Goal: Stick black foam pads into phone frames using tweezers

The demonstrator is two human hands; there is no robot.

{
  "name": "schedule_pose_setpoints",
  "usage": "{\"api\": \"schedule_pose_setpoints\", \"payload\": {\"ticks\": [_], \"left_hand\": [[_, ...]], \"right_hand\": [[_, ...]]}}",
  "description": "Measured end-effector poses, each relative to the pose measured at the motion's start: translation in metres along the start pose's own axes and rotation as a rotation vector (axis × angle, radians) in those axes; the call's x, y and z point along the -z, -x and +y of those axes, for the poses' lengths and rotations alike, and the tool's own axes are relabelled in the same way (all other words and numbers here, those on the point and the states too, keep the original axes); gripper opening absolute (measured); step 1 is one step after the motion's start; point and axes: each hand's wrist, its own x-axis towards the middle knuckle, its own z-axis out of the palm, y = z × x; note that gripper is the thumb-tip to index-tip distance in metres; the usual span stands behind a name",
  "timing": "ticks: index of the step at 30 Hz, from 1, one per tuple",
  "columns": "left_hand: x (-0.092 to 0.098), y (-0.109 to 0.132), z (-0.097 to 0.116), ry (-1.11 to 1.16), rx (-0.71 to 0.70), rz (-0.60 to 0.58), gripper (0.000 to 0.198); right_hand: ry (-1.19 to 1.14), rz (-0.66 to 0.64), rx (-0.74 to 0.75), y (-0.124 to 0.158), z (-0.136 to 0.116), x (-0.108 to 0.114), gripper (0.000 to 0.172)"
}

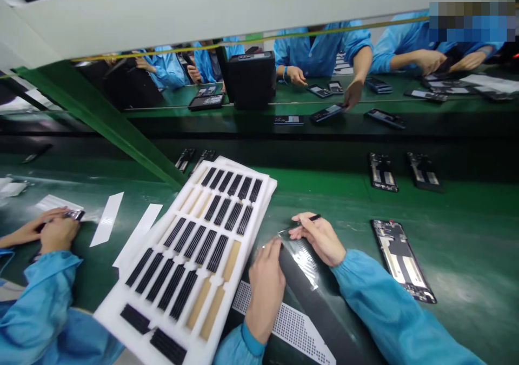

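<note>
**Clear plastic film (286, 239) and black pen-shaped tool (310, 220), on counter**
The clear plastic film carries a perforated mesh patch (303, 258) and lies on a long black strip (308, 289), angled across the green counter (348, 203). The black pen-shaped tool sits just above the film, tilted toward the upper right.

This is an electronics factory: a long green assembly bench (466, 327) lined with workers in blue smocks (322, 57) carries phone frames (401, 259) and a white foam tray (117, 313) of black parts (183, 294).
</note>
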Motion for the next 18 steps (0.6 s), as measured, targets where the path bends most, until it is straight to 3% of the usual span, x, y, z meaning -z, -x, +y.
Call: {"api": "schedule_pose_setpoints", "payload": {"ticks": [2,5,10,18], "left_hand": [[0.004,0.005,0.009,0.139,0.054,0.000,0.040],[0.009,0.017,0.025,0.370,0.113,-0.056,0.045],[0.017,0.038,0.047,1.077,0.217,-0.129,0.035],[0.019,0.057,0.053,1.139,0.138,-0.143,0.028]], "right_hand": [[-0.134,0.038,-0.015,0.021,-0.012,-0.005,0.051],[-0.128,0.068,-0.018,0.054,-0.029,-0.013,0.044],[-0.094,0.158,0.028,0.088,-0.040,-0.025,0.041],[-0.112,0.178,0.119,0.110,-0.043,-0.028,0.036]]}}
